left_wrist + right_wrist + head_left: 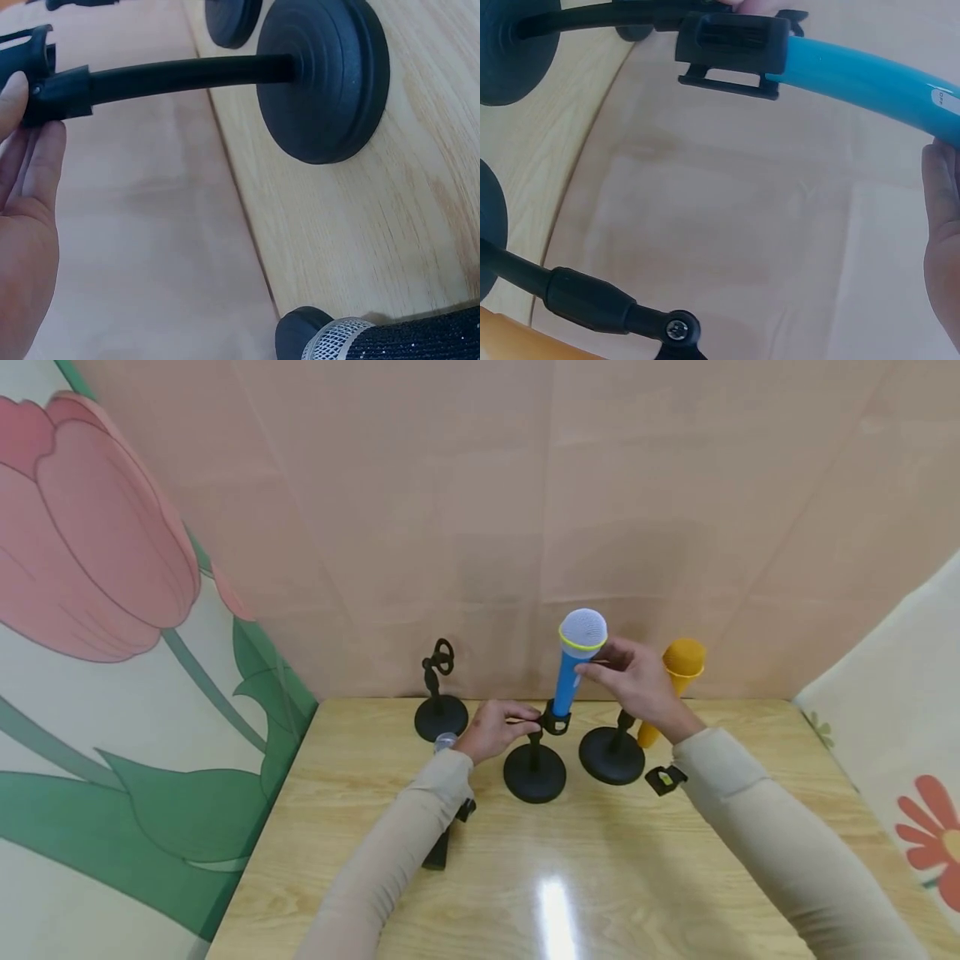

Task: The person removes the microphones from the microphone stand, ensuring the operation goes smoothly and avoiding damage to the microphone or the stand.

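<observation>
Before me, the right hand [637, 683] pinches a blue microphone [567, 685] head-up, its foot in a black clip [735, 43]; the left hand [493, 730] pinches that clip, apparently steadying it.

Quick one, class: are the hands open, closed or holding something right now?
Left hand: holding the clip of the middle black stand.
Right hand: holding the blue microphone.

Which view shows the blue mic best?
Head: the blue mic shows from pale mesh top down to the black clip. Right wrist is closer but shows only part of the blue handle, mesh top out of frame. Left wrist shows none of it.
</observation>
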The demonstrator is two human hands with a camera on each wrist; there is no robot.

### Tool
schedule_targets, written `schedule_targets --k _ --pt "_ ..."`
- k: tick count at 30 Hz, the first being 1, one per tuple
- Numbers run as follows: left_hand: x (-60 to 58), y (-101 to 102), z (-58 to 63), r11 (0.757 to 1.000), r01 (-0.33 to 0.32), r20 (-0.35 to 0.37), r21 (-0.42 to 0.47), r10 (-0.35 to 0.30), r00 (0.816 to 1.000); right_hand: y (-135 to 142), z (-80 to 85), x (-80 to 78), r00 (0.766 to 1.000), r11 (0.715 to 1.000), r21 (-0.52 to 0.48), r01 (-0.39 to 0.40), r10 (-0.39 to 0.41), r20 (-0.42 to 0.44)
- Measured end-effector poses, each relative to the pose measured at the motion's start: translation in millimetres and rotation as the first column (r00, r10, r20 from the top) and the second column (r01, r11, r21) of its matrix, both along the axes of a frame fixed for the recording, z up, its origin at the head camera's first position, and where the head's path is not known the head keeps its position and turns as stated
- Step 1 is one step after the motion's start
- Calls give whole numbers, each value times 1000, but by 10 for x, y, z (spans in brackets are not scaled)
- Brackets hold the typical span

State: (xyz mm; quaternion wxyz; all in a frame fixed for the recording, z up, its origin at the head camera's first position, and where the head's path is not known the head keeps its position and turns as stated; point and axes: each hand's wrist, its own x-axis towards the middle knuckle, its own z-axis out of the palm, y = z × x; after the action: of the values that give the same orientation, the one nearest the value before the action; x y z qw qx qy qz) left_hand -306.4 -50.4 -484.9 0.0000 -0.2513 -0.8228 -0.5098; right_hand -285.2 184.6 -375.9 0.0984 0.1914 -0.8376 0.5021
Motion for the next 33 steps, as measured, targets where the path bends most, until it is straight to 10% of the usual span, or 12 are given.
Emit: schedule_targets --k 14,33 --pt "-102 5 83 998 -16 54 -66 19 998 60 66 52 1000 1000 -18 -4 5 20" --pt "-353 21 113 992 -94 21 -86 96 995 -38 -436 203 989 998 -39 -46 51 141"
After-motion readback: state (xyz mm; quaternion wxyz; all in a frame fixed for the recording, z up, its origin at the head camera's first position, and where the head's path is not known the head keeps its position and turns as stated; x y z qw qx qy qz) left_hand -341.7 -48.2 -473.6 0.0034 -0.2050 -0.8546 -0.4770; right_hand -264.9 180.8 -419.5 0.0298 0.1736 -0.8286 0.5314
